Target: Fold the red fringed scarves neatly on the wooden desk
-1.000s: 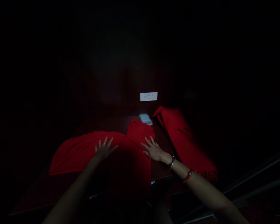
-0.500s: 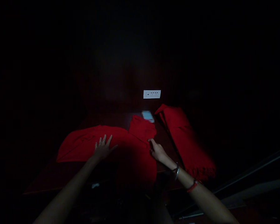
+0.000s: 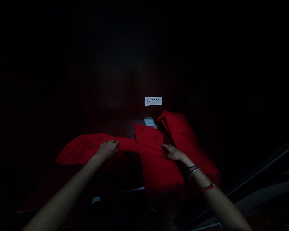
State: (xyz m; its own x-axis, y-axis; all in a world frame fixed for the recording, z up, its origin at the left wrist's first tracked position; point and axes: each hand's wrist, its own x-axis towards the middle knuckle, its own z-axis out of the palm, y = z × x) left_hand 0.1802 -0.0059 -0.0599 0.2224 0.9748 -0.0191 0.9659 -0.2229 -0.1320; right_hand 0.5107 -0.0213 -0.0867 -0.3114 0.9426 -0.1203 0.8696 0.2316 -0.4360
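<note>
A red scarf (image 3: 156, 160) lies bent across the dark table, one length stretching left and a fringed end hanging over the front edge. My left hand (image 3: 108, 149) is closed on the lower edge of its left length, fingers curled into the cloth. My right hand (image 3: 173, 152) rests on the right edge of the fringed length, its fingers stretched out and slightly apart. Another red fringed scarf (image 3: 190, 138), folded lengthwise, lies to the right, partly behind my right hand and forearm.
A pale, blurred flat item (image 3: 150, 123) lies at the back of the table (image 3: 120, 126). Above it, a white socket plate (image 3: 153, 101) is fixed to the dark wall. Much of the surroundings is too dark to make out.
My left hand has gone from spread flat to curled on the cloth. The scarf's fringed part has swung right, narrowing the left length. My right hand has moved right.
</note>
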